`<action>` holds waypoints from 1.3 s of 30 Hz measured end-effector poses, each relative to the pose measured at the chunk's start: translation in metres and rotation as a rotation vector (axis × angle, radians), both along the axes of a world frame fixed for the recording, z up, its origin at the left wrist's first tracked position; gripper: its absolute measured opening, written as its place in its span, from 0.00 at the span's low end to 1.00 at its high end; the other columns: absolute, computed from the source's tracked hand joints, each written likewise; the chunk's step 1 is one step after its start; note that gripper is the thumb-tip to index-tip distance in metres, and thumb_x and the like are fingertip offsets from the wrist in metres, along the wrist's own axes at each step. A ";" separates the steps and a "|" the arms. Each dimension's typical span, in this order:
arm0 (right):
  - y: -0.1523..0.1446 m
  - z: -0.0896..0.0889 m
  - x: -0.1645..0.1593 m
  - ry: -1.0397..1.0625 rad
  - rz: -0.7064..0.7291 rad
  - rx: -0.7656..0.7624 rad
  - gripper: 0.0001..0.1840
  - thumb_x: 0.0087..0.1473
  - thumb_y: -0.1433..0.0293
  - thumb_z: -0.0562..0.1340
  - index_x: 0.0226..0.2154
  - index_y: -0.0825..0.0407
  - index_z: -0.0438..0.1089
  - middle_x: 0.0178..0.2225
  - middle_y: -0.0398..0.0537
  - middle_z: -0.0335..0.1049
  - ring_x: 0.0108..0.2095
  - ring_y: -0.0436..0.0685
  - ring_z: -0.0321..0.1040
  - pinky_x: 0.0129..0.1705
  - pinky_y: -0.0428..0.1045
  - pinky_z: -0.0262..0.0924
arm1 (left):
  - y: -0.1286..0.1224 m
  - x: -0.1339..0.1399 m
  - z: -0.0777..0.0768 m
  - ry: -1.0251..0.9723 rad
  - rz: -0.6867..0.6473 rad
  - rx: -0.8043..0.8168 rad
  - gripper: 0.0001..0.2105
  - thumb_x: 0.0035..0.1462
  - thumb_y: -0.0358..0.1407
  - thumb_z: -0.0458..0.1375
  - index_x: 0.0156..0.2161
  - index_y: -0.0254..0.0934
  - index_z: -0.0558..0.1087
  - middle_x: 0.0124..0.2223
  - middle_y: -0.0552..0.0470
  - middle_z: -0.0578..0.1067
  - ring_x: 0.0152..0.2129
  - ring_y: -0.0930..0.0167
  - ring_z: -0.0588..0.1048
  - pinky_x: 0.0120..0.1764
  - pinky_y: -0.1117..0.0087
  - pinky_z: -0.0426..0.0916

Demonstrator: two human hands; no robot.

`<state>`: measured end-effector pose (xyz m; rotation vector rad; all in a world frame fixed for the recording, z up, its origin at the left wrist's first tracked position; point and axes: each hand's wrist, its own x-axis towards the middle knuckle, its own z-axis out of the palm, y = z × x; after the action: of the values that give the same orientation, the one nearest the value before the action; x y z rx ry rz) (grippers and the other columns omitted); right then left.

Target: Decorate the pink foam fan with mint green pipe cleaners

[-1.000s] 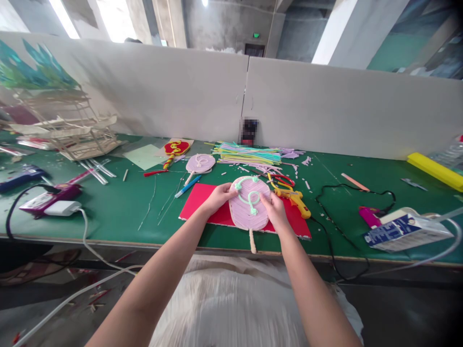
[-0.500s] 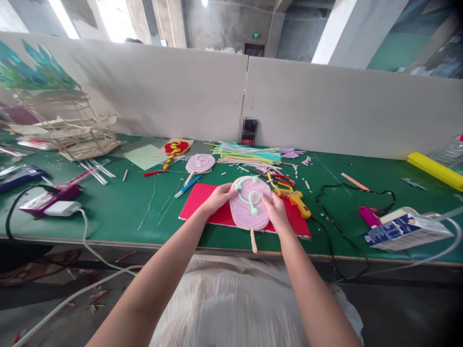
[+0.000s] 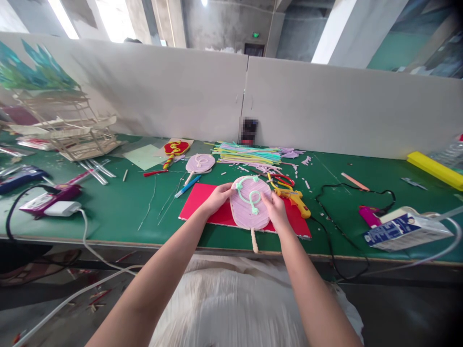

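Fan [image 3: 248, 217], lilac, one: over the board [image 3: 197, 200], long axis front to back, handle [image 3: 254, 241] past board's near edge; left hand [image 3: 220, 196], right hand [image 3: 275, 208] pinching opposite rims, equally near.

- Near the middle of the bench's [image 3: 119, 207] front edge, our left hand [image 3: 219, 197] and right hand [image 3: 276, 208] grip a lilac fan [image 3: 246, 209] by its two sides, its handle [image 3: 254, 241] toward us; a mint-green swirl [image 3: 254, 210] curls over its face.
- Below the fan we have a red board [image 3: 198, 202], with a yellow glue gun [image 3: 299, 202] at its right end.
- Our blue pen [image 3: 188, 186] lies just beside the board's left back corner.
- Toward the bench's back edge, left to right, we see a red-and-yellow fan [image 3: 177, 147], a second lilac disc [image 3: 199, 164] and a bundle of fuzzy stems [image 3: 248, 154].
- Near the front edge, well to our right, lies a blue-and-white carton [image 3: 408, 231].
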<state>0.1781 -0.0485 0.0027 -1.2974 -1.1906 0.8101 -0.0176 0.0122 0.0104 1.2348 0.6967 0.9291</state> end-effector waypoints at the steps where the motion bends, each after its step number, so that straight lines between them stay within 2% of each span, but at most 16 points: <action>1: 0.000 0.000 0.000 -0.003 0.000 0.000 0.18 0.47 0.54 0.60 0.36 0.49 0.69 0.37 0.47 0.73 0.41 0.61 0.68 0.43 0.54 0.61 | 0.000 0.000 0.000 0.004 0.006 0.012 0.21 0.46 0.40 0.61 0.46 0.33 0.73 0.41 0.46 0.77 0.40 0.63 0.72 0.46 0.63 0.64; 11: -0.002 0.001 -0.001 -0.002 0.019 0.010 0.17 0.48 0.55 0.60 0.36 0.49 0.69 0.39 0.48 0.73 0.41 0.60 0.68 0.42 0.53 0.61 | 0.000 0.000 0.001 0.032 0.024 0.036 0.24 0.44 0.44 0.63 0.45 0.32 0.73 0.40 0.45 0.77 0.40 0.61 0.72 0.44 0.63 0.64; 27: -0.002 0.001 -0.002 -0.003 0.030 0.021 0.17 0.47 0.56 0.61 0.36 0.49 0.69 0.37 0.47 0.73 0.41 0.61 0.68 0.42 0.53 0.61 | -0.001 0.000 0.003 0.120 0.041 0.071 0.22 0.44 0.46 0.62 0.40 0.29 0.73 0.36 0.47 0.77 0.34 0.66 0.72 0.39 0.67 0.64; 33: -0.002 0.001 -0.001 -0.020 0.000 0.019 0.18 0.47 0.54 0.60 0.36 0.50 0.69 0.36 0.48 0.73 0.40 0.61 0.68 0.40 0.53 0.62 | -0.001 0.000 0.002 0.095 0.008 0.070 0.23 0.47 0.45 0.60 0.45 0.31 0.71 0.40 0.47 0.76 0.38 0.64 0.73 0.41 0.66 0.65; 36: -0.001 0.001 0.000 -0.027 -0.022 0.010 0.18 0.47 0.54 0.60 0.35 0.49 0.69 0.35 0.47 0.73 0.39 0.62 0.68 0.40 0.53 0.62 | 0.001 0.000 0.000 0.128 -0.021 0.117 0.24 0.45 0.44 0.62 0.47 0.32 0.70 0.42 0.47 0.76 0.39 0.64 0.73 0.41 0.66 0.66; 39: 0.000 0.001 0.000 -0.045 -0.023 0.022 0.17 0.47 0.54 0.59 0.33 0.48 0.68 0.35 0.47 0.73 0.40 0.61 0.68 0.41 0.53 0.62 | 0.003 -0.001 -0.002 0.189 0.006 0.172 0.25 0.44 0.43 0.63 0.46 0.32 0.69 0.41 0.47 0.76 0.37 0.65 0.73 0.39 0.67 0.67</action>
<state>0.1778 -0.0486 0.0034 -1.3150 -1.2146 0.7524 -0.0187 0.0152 0.0080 1.4879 0.7813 0.8988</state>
